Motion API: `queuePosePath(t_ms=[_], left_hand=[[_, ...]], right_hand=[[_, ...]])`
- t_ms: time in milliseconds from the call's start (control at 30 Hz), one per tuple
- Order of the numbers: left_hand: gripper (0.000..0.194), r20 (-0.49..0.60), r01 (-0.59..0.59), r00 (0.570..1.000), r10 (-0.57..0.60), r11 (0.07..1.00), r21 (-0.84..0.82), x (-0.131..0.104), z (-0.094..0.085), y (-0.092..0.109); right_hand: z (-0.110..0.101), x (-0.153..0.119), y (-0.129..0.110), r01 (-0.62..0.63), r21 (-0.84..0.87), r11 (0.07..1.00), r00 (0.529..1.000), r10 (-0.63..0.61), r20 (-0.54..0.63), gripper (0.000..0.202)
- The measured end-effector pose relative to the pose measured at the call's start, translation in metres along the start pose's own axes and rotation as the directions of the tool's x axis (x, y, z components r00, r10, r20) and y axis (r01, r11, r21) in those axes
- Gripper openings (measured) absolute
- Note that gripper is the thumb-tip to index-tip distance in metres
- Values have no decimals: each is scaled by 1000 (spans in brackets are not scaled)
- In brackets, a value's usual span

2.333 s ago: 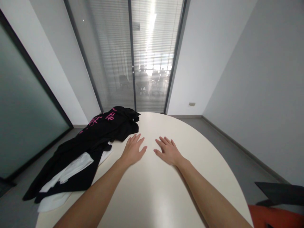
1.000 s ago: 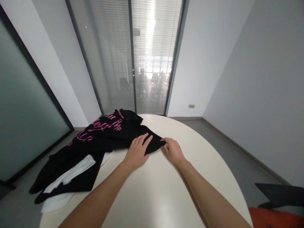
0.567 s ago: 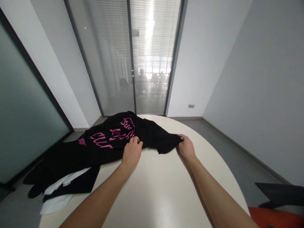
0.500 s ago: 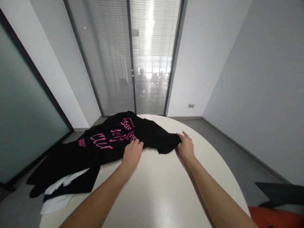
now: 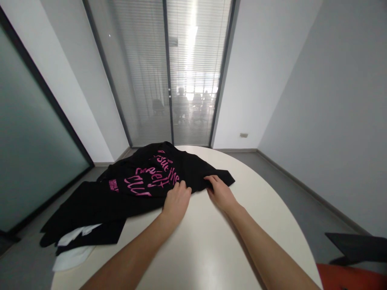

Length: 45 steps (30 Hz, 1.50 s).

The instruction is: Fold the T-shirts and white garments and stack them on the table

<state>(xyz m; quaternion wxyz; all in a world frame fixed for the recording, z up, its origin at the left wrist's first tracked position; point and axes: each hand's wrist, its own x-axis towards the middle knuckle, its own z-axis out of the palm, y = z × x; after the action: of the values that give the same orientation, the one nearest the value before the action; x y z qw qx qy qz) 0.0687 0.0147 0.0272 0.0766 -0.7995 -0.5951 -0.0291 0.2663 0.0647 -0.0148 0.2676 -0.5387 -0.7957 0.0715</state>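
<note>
A black T-shirt [image 5: 121, 205] with pink lettering is spread, rumpled, over the far left part of the table. My left hand [image 5: 177, 199] is closed on its near edge, just below the print, with the fingertips partly hidden. Further right, my right hand [image 5: 221, 194] pinches the same edge where the sleeve [image 5: 226, 176] meets the body. That sleeve lies out to the right on the tabletop, beyond my fingers. The shirt's lower end drapes to the left over other folded cloth.
Beneath the shirt at the left are a white garment [image 5: 74, 257] and a dark one [image 5: 105, 233]. The round cream table [image 5: 205, 249] has its curved edge at the right. A red seat [image 5: 350, 276] with a black part stands at the lower right.
My right hand has let go of the sleeve's end and moved left to the sleeve's base. My left hand has shifted slightly right, pulling the shirt along, and the print looks flatter.
</note>
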Motion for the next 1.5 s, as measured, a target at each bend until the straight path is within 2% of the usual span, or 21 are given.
queuePosePath(t_ms=[133, 267, 400, 500, 567, 633, 700, 800, 900, 967, 1033, 1133, 1233, 1300, 1400, 1500], left_hand=[[33, 99, 135, 985, -139, 990, 44, -3, -6, 0], [26, 114, 140, 983, -143, 990, 27, -3, -12, -4], [20, 106, 8, 994, 1, 997, -78, -4, -17, -1], [18, 118, -139, 980, 157, 979, -147, -7, -20, 5], [22, 154, -211, 959, 239, 961, -177, -9, -22, 8], [27, 186, -230, 946, 266, 954, -193, -11, -26, 10], [30, 200, -201, 952, 230, 967, -156, -13, -30, 11], [32, 234, -94, 967, 97, 995, -25, -18, -36, 7], [33, 342, -41, 939, 20, 998, 55, -23, -41, 1], [37, 400, -82, 915, 57, 996, 45, -24, -44, -1], [34, 406, -167, 899, 165, 985, -29, -26, -47, 1], [24, 345, -287, 871, 350, 932, -221, -28, -49, 10], [24, 300, -344, 842, 448, 875, -341, -32, -51, 19], [31, 340, -334, 835, 434, 889, -313, -35, -53, 21], [46, 433, -266, 844, 316, 948, -174, -39, -57, 21], [44, 468, -200, 862, 195, 979, -39, -40, -59, 18]], right_hand=[[-20, 4, 15, -97, -87, 991, 995, 97, -7, 35], [-40, 2, 28, -195, -163, 967, 981, 192, -34, 27], [-48, 2, 41, -207, -180, 962, 976, 189, -108, 36], [-52, 3, 44, -284, -231, 931, 952, 244, -185, 37], [-56, 2, 38, -337, -266, 903, 931, 276, -240, 38], [-58, 2, 24, -322, -255, 912, 933, 260, -249, 39], [-56, 0, 4, -266, -186, 946, 954, 230, -192, 38], [-43, -4, -27, -246, -114, 963, 969, 242, -46, 34], [-25, -7, -45, -247, -181, 952, 962, 263, 71, 43], [-16, -7, -48, -257, -229, 939, 951, 288, 115, 54], [-10, -6, -47, -274, -258, 926, 941, 314, 128, 64], [-4, -4, -41, -310, -294, 904, 926, 357, 120, 76], [2, -5, -31, -318, -328, 890, 916, 378, 138, 78], [4, -5, -21, -317, -337, 887, 909, 386, 159, 74], [2, -3, -1, -324, -338, 884, 905, 393, 161, 66], [0, -1, 18, -324, -336, 884, 909, 389, 148, 61]])
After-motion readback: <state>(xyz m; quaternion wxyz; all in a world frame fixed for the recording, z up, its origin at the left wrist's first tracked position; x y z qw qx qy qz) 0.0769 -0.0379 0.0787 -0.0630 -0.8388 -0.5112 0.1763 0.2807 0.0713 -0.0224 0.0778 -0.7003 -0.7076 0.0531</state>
